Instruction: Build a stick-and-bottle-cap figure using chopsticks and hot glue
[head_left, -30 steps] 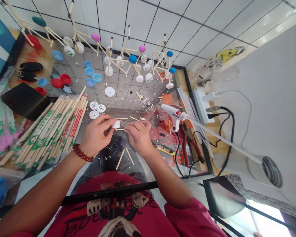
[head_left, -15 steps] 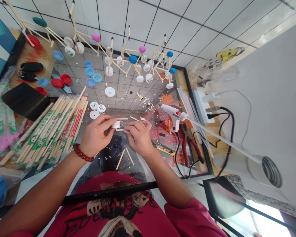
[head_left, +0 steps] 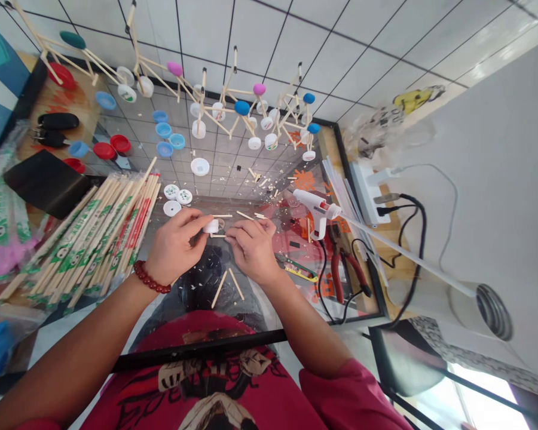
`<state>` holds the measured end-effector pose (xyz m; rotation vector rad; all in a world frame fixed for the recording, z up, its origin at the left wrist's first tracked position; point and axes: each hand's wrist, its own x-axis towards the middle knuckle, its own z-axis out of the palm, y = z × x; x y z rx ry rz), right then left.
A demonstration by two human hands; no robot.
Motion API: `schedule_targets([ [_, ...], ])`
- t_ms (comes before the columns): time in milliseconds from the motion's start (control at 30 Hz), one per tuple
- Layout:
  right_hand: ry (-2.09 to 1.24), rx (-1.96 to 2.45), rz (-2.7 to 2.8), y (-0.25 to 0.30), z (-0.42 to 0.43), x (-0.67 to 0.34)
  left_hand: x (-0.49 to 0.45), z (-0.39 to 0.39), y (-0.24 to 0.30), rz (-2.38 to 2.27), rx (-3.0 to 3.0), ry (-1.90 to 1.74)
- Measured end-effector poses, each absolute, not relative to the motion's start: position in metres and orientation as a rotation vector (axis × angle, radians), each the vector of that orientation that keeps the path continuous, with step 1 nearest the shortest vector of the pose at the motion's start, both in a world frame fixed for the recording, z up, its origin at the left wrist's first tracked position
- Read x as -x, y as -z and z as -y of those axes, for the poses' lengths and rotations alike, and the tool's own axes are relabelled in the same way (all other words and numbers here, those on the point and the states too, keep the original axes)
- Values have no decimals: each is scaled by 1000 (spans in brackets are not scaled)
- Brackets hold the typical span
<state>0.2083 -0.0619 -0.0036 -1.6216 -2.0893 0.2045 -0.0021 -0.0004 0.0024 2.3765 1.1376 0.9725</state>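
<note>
Nothing I can make out has moved since the earlier frame; both hands hold the same pose at the centre of the picture. My left hand [head_left: 179,242], a red bead bracelet [head_left: 151,278] at its wrist, pinches a white cap [head_left: 210,226] between thumb and fingers just left of centre. My right hand [head_left: 254,246] has its fingertips pressed together on the end of a short stick [head_left: 217,235], which reaches toward the cap; whether the two touch, I cannot tell.

Below the hands, two cut sticks [head_left: 219,289] lie at a slant on the glass-topped worktop [head_left: 134,134]. Three loose white caps [head_left: 185,196] sit near the left hand, beside a spread of wrapped chopsticks [head_left: 94,239] at left. Right of centre I have a white glue gun [head_left: 317,209], with red-handled pliers [head_left: 336,275] below it and a yellow-edged cutter [head_left: 298,267] near the right wrist. Stick-and-cap models [head_left: 231,92] line the upper part of the frame.
</note>
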Motion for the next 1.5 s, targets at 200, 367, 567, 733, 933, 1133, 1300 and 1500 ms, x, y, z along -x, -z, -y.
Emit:
schedule_targets([
  [200, -265, 1663, 2090, 2, 62, -208, 2, 1, -2, -1119, -2364, -1003],
  [367, -231, 1634, 2077, 3, 62, -208, 2, 0, -2, -1139, -2373, -968],
  [567, -166, 1635, 2122, 4, 62, -208, 3, 0, -2, -1130, -2399, -972],
  [733, -116, 1621, 2106, 8, 61, -208, 3, 0, -2, -1138, -2385, -973],
  [933, -122, 1618, 2100, 7, 61, -208, 2, 1, -3, -1113, -2425, -1002],
  [1133, -177, 1644, 2088, 5, 62, -209, 3, 1, -3, -1117, -2397, -991],
  [1300, -242, 1683, 2063, 3, 62, -210, 3, 0, -3, -1095, -2406, -998],
  [1500, -300, 1689, 2030, 1, 62, -210, 2, 0, -4, -1109, -2431, -1015],
])
